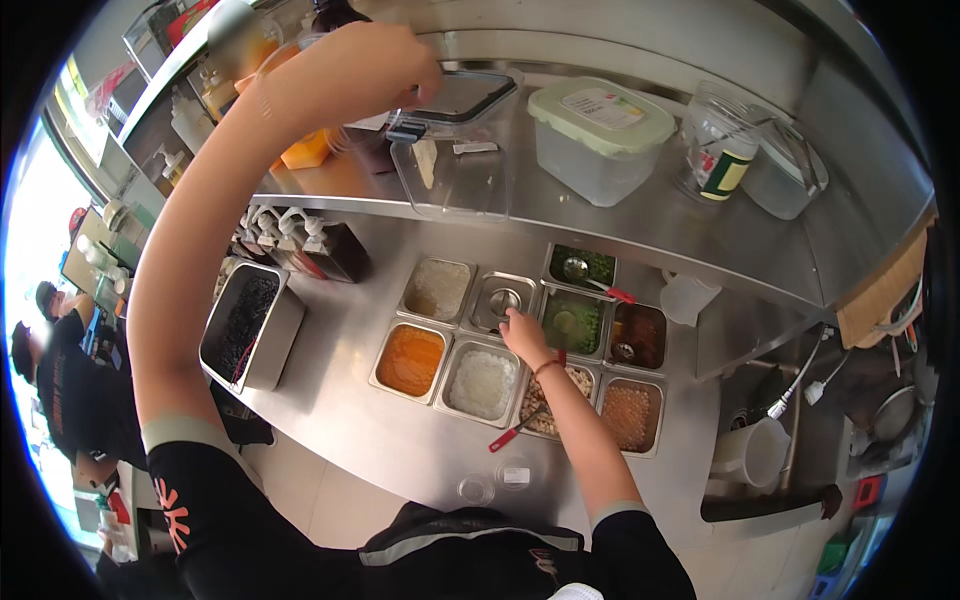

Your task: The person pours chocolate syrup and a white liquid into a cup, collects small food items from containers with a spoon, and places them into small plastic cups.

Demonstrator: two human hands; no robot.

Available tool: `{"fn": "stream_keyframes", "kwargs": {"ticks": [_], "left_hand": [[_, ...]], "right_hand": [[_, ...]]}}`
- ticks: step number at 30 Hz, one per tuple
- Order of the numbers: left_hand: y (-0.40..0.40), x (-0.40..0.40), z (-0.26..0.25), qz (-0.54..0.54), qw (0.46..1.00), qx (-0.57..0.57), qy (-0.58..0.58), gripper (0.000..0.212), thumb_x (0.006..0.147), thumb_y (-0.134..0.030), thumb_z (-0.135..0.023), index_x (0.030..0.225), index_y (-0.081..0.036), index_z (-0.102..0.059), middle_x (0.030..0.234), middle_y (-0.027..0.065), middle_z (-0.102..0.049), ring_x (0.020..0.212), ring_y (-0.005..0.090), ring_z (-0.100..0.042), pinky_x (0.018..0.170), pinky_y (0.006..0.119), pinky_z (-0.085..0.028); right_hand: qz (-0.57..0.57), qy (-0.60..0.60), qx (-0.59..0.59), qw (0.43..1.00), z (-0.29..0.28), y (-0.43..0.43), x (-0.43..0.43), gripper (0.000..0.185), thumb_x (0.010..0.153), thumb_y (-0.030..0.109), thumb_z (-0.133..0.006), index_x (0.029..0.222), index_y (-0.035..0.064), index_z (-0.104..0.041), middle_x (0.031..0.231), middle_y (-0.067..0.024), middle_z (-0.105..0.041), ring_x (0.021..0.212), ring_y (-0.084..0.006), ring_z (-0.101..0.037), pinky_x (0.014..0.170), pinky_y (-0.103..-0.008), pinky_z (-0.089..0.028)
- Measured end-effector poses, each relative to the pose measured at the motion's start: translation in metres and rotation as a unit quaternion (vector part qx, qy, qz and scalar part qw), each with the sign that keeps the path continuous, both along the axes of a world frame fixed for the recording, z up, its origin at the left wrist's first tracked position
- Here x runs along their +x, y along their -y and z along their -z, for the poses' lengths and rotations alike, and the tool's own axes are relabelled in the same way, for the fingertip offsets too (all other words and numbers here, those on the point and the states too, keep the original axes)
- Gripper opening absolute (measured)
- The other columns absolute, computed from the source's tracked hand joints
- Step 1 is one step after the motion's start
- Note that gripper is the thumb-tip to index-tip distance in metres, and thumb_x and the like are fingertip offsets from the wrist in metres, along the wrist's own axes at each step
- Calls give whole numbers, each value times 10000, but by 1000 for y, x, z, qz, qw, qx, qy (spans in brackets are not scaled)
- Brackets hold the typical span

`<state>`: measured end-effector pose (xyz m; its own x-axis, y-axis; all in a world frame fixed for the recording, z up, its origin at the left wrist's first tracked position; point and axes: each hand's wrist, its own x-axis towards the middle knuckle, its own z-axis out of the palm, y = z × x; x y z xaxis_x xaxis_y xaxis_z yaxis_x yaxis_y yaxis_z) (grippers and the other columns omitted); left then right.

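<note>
My left hand (pixel 401 64) is raised over the back shelf, blurred, its fingertips beside a clear plastic box (pixel 454 176) with a black-edged lid (pixel 465 97). The lid looks tilted; whether my fingers grip it is hidden. Lower down, my right hand (pixel 525 336) reaches over the steel pans, fingers closed at a small steel ladle (pixel 504 302) inside a nearly bare pan (pixel 484 289). Around it are pans of translucent pieces (pixel 437 289), orange food (pixel 410 360), white jelly-like pieces (pixel 480 382) and green pieces in liquid (pixel 574 322).
Two clear plastic cups (pixel 476 489) stand near the counter's front edge. A deep steel pan of black pearls (pixel 244 322) and pump bottles (pixel 315 244) are at left. A green-lidded tub (pixel 600 139) and glass jar (pixel 716 150) line the shelf. A sink with a pitcher (pixel 754 454) lies right.
</note>
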<state>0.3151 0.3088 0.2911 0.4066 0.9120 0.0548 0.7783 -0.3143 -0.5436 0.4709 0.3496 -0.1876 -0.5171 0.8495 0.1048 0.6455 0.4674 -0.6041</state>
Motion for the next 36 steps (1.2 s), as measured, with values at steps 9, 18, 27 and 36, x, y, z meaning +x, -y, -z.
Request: {"fn": "stream_keyframes", "kwargs": {"ticks": [9,18,27,36], "left_hand": [[147,-29,66,-25,831,162,532,369,733,23,-605,1091,-18,-523,772,54,-546,622,99,-525,534,227,-423],[216,-46,224,-279,580,-112,757,308,792,5,-576,1087,1,-486,774,18,-497,553,64,-485,457,206,-412],[291,4,380,-398,95,-29,912,429,853,-59,-517,1240,31,-355,775,51,-534,542,91,-466,439,184,-369],[268,150,392,-340,4,-286,896,262,868,-70,-509,1121,-5,-481,755,11,-534,619,102,-512,499,190,-416]], "right_hand": [[141,63,-20,988,32,-25,-68,216,837,105,-422,1003,-25,-471,798,-179,-615,780,-337,-601,675,-416,-503],[124,-71,-151,978,-10,-26,-56,474,678,117,-629,1059,-40,-396,826,-222,-597,777,-336,-603,662,-401,-484],[-48,-195,-370,907,-78,85,196,476,712,-8,-597,1156,56,-438,768,-3,-528,704,-90,-513,612,-234,-429],[324,-305,-317,838,-44,162,510,385,773,28,-512,1155,3,-477,891,-31,-597,766,-113,-569,664,-224,-448]]}}
